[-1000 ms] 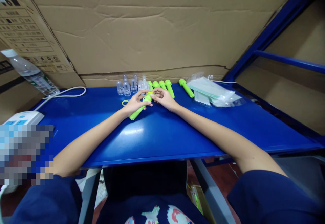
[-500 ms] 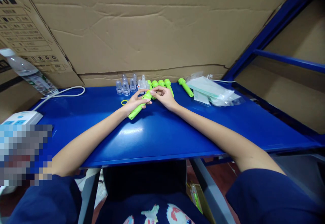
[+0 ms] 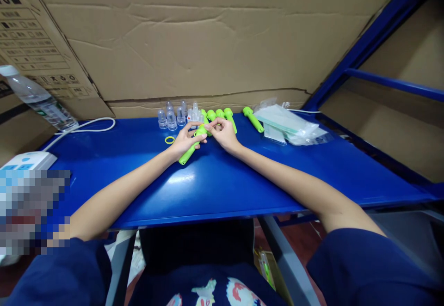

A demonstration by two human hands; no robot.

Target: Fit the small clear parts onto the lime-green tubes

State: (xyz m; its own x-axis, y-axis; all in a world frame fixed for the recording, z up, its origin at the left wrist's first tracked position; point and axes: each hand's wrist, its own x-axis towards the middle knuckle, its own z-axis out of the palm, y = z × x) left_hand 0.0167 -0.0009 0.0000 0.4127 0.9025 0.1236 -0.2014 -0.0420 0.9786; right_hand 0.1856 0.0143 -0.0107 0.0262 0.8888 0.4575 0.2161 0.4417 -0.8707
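Observation:
My left hand (image 3: 181,141) is wrapped around a bright green plastic handle (image 3: 188,153), tilted with its thin end toward me. At the handle's upper end my right hand (image 3: 224,132) is closed in a pinch. Its fingertips touch the wider green head, and what lies between them is too small to make out. A yellow-green ring (image 3: 169,140) lies on the blue table just left of my left hand. Behind my hands stand several clear plastic caps (image 3: 172,120) and several more green handles (image 3: 229,114), partly hidden by my fingers.
One green handle (image 3: 253,119) lies apart at the right, beside clear plastic bags (image 3: 294,123). A water bottle (image 3: 41,100), a white cable (image 3: 95,125) and a power strip (image 3: 34,162) are at the left. A cardboard wall (image 3: 208,42) backs the blue table (image 3: 222,190).
The green handle in my left hand has turned slightly, its lower end a little farther right. My right hand keeps pinching at its head.

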